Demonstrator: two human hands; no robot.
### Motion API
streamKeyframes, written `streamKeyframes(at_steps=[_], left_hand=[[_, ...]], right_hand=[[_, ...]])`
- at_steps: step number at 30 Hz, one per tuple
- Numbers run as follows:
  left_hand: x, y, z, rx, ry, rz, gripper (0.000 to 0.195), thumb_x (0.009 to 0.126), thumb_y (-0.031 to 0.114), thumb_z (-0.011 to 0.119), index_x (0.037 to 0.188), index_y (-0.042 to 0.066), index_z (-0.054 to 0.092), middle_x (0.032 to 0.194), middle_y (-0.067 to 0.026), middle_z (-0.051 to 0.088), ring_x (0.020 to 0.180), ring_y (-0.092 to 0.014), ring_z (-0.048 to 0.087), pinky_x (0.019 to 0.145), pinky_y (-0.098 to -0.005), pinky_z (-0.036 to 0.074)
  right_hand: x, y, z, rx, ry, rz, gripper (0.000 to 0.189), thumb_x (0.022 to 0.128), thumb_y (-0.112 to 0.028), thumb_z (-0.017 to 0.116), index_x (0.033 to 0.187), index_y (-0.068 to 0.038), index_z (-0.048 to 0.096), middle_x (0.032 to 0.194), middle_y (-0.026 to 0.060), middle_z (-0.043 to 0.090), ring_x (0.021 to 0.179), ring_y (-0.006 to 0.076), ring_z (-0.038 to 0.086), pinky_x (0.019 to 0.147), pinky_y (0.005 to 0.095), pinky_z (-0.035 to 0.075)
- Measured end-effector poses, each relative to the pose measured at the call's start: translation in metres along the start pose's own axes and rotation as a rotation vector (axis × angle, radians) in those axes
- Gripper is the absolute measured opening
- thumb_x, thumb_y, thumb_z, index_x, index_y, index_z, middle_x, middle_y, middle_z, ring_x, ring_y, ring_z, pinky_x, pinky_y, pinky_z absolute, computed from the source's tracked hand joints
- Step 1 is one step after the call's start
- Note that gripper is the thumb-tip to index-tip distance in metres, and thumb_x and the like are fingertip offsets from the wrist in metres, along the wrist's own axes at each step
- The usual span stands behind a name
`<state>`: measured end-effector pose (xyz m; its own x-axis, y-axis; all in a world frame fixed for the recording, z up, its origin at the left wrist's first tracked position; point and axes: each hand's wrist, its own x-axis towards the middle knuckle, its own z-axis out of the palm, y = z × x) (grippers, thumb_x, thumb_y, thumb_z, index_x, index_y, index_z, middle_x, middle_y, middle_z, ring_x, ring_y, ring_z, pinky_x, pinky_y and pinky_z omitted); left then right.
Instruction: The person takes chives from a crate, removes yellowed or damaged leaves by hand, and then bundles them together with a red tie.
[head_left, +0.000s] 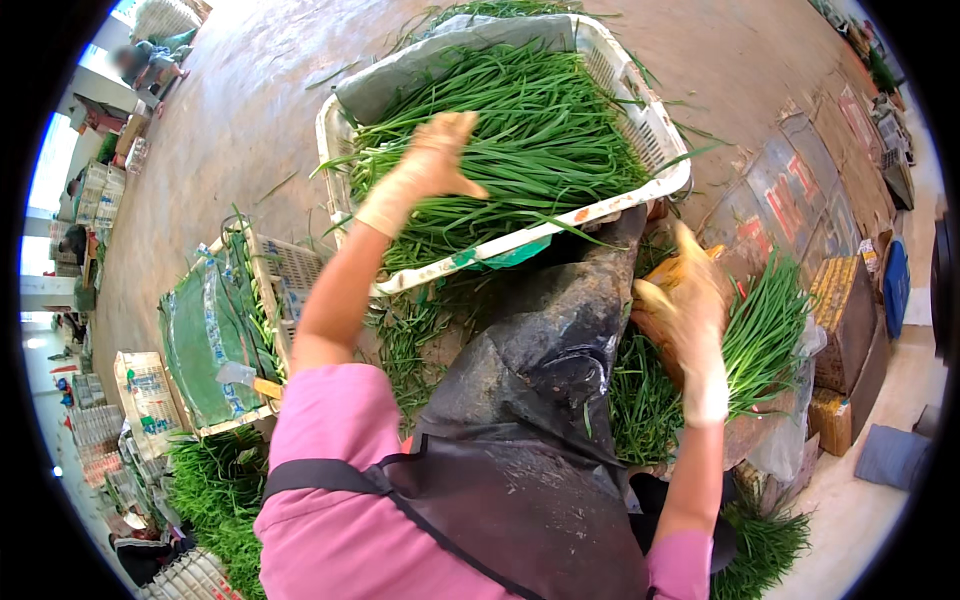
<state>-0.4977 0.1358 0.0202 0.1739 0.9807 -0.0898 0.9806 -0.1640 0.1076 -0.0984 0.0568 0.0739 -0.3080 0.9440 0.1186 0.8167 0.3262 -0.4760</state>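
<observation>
My left hand, in a pale thin glove, is over a white plastic crate heaped with long green garlic chives. Its thumb stands apart from the fingers, and I see nothing in its grip. Blur hides whether it touches the leaves. To the right of the crate, my right hand, gloved too and strongly blurred, has thumb and fingers spread without anything between them. Just beyond its wrist lies a bunch of chives. An orange-yellow object is partly hidden behind this hand. A grey sheet lines the crate's far side.
A knife rests on a green-covered crate at left. Loose greens litter the floor around my dark apron. Flattened cardboard and boxes are at right. Another person sits far left.
</observation>
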Motion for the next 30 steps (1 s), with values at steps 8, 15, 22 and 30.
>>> streamKeyframes(at_steps=[8, 15, 22, 30], left_hand=[[-0.054, -0.092, 0.070, 0.011, -0.133, -0.242, 0.121, 0.052, 0.049, 0.089, 0.148, 0.009, 0.027, 0.123, -0.0188, 0.053, 0.115, -0.036, 0.051, 0.098, -0.0440, 0.042], [-0.118, -0.046, 0.103, 0.207, 0.188, -0.177, 0.087, 0.062, 0.017, 0.083, 0.139, 0.012, 0.042, 0.105, -0.0128, 0.050, 0.100, -0.032, 0.052, 0.088, -0.0439, 0.043], [-0.112, -0.048, 0.034, -0.133, 0.501, -0.156, 0.093, 0.060, 0.023, 0.087, 0.140, 0.011, 0.041, 0.125, -0.0178, 0.049, 0.121, -0.034, 0.044, 0.101, -0.0454, 0.036], [-0.113, -0.031, 0.002, -1.107, 0.664, -0.208, 0.132, 0.057, 0.056, 0.084, 0.154, 0.011, 0.007, 0.154, -0.0203, 0.026, 0.143, -0.031, 0.025, 0.118, -0.0471, 0.017]], right_hand=[[0.145, -0.126, 0.191, -0.332, -0.202, -0.510, 0.131, 0.052, -0.051, 0.088, 0.154, -0.019, 0.012, 0.151, 0.0194, 0.027, 0.143, 0.0363, 0.022, 0.117, 0.0527, 0.014], [0.166, -0.160, 0.240, -0.540, -0.407, -0.661, 0.125, 0.063, -0.046, 0.085, 0.155, -0.026, 0.003, 0.158, 0.0163, 0.019, 0.147, 0.0316, 0.018, 0.118, 0.0510, 0.012], [0.179, -0.130, 0.258, -0.086, -0.396, -0.524, 0.100, 0.065, -0.026, 0.083, 0.149, -0.021, 0.028, 0.106, 0.0128, 0.065, 0.097, 0.0323, 0.064, 0.085, 0.0403, 0.051], [0.211, -0.086, 0.150, 0.843, -0.281, -0.308, 0.109, 0.063, 0.004, 0.083, 0.152, -0.018, 0.024, 0.136, 0.0047, 0.054, 0.119, 0.0150, 0.052, 0.103, 0.0301, 0.042]])
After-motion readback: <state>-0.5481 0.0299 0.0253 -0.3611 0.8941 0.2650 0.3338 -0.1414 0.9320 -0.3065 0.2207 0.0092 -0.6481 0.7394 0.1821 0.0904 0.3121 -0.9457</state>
